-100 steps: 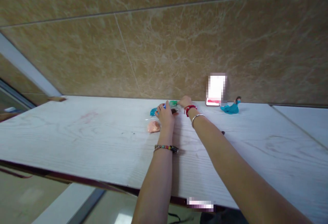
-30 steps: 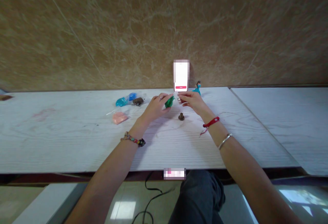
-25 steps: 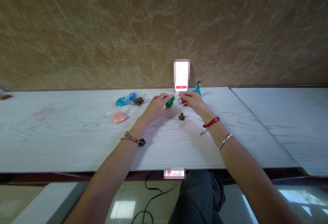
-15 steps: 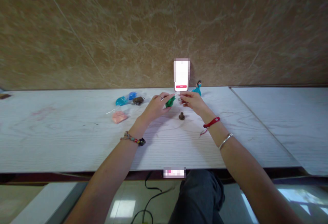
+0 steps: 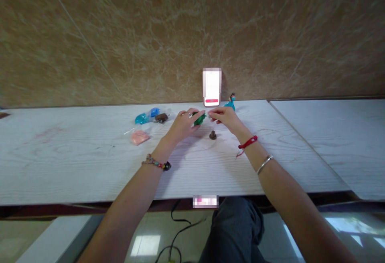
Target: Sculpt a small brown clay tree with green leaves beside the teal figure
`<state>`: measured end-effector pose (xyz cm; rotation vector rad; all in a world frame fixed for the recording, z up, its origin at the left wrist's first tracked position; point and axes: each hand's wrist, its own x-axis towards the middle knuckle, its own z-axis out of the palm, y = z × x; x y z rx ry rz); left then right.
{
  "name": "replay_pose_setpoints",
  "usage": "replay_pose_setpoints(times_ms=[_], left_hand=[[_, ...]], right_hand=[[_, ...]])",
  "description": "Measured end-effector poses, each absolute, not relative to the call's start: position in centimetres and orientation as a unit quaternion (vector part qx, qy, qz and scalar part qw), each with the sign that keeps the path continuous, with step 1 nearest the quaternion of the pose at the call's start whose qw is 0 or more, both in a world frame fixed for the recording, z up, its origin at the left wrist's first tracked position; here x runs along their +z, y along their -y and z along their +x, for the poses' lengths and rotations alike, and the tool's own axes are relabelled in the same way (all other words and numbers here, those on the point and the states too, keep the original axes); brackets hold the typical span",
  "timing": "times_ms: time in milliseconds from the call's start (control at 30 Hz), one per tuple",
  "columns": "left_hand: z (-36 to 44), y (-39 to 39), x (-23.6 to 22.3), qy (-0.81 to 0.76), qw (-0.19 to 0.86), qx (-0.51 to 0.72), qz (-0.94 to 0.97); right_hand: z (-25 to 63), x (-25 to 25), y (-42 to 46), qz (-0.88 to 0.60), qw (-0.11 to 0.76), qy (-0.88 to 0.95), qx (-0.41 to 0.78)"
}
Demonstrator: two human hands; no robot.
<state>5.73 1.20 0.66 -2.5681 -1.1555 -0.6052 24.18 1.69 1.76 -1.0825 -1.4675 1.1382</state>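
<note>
My left hand (image 5: 184,123) is closed around a small plastic bag of green modelling clay (image 5: 199,119), thumb on the near side and fingers over the top. Close by on the right, my right hand (image 5: 224,115) pinches at the bag's clear end with thumb and fingertips; the exact grip is too small to see well. Below and between both hands stands a small brown clay piece (image 5: 213,135), with a wide base and a narrower top. Behind my right hand is a small figurine in a blue-green dress (image 5: 230,103), partly hidden.
A phone (image 5: 212,87) with a lit screen leans on the marbled wall (image 5: 150,46). Left of my hands lie bags of teal clay (image 5: 142,118), blue clay (image 5: 155,112), brown clay (image 5: 161,118) and pink clay (image 5: 140,137). The white table's (image 5: 75,170) front edge is near my knee.
My right fingers have closed up and shifted slightly left, and less clear plastic shows between the hands. The left hand keeps hold of the green clay bag. The view has shifted slightly.
</note>
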Motion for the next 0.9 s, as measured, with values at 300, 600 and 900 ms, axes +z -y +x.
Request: replay_pose_setpoints(times_ms=[300, 600, 900], left_hand=[[6.9, -1.1, 1.1, 0.479, -0.107, -0.394, -0.777], [7.7, -0.5, 1.3, 0.418, -0.301, -0.449, -0.73], [7.9, 0.0, 1.8, 0.444, -0.109, -0.38, -0.804]], right_hand=[[23.0, 0.7, -2.2, -0.479, 0.548, 0.607, 0.32], [21.9, 0.3, -1.9, -0.398, 0.528, 0.683, 0.31], [21.2, 1.0, -0.7, -0.477, 0.412, 0.768, 0.115]])
